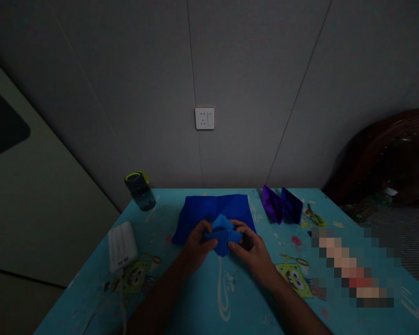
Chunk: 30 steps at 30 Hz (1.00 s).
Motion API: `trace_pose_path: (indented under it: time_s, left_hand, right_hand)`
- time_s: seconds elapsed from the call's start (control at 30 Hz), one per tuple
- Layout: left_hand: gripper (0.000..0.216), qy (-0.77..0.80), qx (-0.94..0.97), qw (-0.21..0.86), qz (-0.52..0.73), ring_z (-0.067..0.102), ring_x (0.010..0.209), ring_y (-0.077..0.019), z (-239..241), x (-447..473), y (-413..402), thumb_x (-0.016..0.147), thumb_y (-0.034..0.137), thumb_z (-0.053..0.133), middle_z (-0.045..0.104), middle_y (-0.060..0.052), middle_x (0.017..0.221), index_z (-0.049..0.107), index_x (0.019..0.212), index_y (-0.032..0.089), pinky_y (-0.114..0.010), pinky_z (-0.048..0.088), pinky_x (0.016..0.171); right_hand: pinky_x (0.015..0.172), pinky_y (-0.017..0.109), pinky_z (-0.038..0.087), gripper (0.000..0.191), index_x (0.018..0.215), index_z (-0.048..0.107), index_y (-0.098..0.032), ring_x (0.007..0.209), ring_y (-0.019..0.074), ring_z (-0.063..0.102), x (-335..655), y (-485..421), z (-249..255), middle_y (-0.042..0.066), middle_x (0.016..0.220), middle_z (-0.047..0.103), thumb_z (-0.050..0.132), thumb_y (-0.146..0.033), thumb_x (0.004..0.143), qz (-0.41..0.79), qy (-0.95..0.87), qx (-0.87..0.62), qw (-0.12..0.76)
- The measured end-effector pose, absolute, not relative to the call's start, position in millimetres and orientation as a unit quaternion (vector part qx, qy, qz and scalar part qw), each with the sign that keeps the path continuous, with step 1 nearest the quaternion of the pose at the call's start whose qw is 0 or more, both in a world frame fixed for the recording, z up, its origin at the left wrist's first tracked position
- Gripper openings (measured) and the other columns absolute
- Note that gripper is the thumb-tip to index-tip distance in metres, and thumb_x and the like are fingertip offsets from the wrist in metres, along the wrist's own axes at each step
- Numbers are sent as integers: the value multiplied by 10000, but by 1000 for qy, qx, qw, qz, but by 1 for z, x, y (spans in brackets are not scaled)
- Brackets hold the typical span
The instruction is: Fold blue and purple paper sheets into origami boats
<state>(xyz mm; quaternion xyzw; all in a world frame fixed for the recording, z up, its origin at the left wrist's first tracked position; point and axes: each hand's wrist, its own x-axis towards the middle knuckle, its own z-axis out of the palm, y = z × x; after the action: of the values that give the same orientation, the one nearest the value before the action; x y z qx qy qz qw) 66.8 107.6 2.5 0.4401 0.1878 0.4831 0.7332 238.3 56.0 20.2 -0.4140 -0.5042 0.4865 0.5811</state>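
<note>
A partly folded piece of light blue paper (pixel 223 236) is pinched between both hands over the table. My left hand (pixel 196 244) grips its left side with curled fingers. My right hand (pixel 252 249) grips its right side, thumb on top. Under and behind the folded piece lies a flat stack of darker blue paper sheets (pixel 212 209). Two finished folded paper shapes stand at the back right: a purple one (pixel 272 204) and a dark blue one (pixel 292 204).
The light blue cartoon-print table (pixel 202 298) stands against a grey wall with a socket (pixel 204 118). A dark bottle with a green lid (pixel 139 190) stands at the back left. A white power bank (pixel 122 245) with a cable lies left. A dark wooden headboard (pixel 387 153) is at the right.
</note>
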Motion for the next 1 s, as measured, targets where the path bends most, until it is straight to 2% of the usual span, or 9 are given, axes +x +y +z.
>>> trace_pose_path:
  time_s: [0.1,0.23,0.3,0.4,0.53,0.7,0.83,0.93,1.0]
  left_hand:
    - [374,229,449,711,490,632,660,-112,1,68,107,690,249,810,674,33,825,507,907,228,-221,490,627]
    - [563,263,477,705,455,699,890,-211,1,68,105,768,291,754,701,-86,1120,493,1264,245,-328,539,798]
    - [567,274,514,687,435,688,987,-246,1,66,105,801,317,722,680,-123,1199,500,1314,219,-354,532,857]
    - [529,300,579,627,426,651,1096,-272,-1,64,106,798,334,717,670,-138,1230,565,1279,174,-359,508,925]
    - [505,352,602,570,434,663,1048,-263,-3,66,107,745,326,751,708,-119,1144,615,1199,154,-343,512,901]
    - [261,363,600,565,435,670,853,-204,0,72,104,812,356,688,723,-57,897,651,986,165,-281,508,756]
    - [193,356,606,561,438,611,694,-150,1,72,102,825,359,680,660,0,733,617,849,178,-238,457,653]
    - [186,364,637,515,443,588,671,-147,1,70,101,835,359,669,633,10,688,628,808,180,-239,438,648]
    - [171,352,660,488,449,620,760,-173,0,67,101,840,353,669,671,-19,773,662,862,184,-265,462,726]
  right_hand:
    - [738,300,508,299,833,550,-218,899,201,604,237,60,18,79,1149,609,788,-375,743,490,-470,-414,607]
    - [748,294,508,348,875,527,-246,876,189,605,237,64,13,24,973,628,816,-350,712,459,-448,-406,651]
    - [773,308,506,404,996,551,-261,874,192,612,239,65,11,15,942,638,819,-356,709,445,-448,-421,651]
    - [837,356,501,530,1183,583,-253,942,225,624,243,65,12,47,1015,673,803,-391,720,450,-469,-457,607]
    - [925,396,481,433,1170,671,-232,1075,265,614,246,63,14,84,1176,674,735,-431,790,453,-526,-468,546]
    - [865,393,512,347,1033,732,-222,965,260,657,244,62,16,75,1041,730,724,-469,789,428,-522,-492,550]
    - [803,361,509,280,997,737,-225,884,235,658,243,60,14,62,972,732,698,-440,821,407,-540,-500,540]
    - [780,340,501,221,979,742,-234,838,213,645,245,60,12,50,914,713,683,-399,844,373,-568,-497,540]
    - [778,334,502,180,965,743,-244,825,204,639,246,59,13,45,895,698,678,-370,855,352,-582,-485,550]
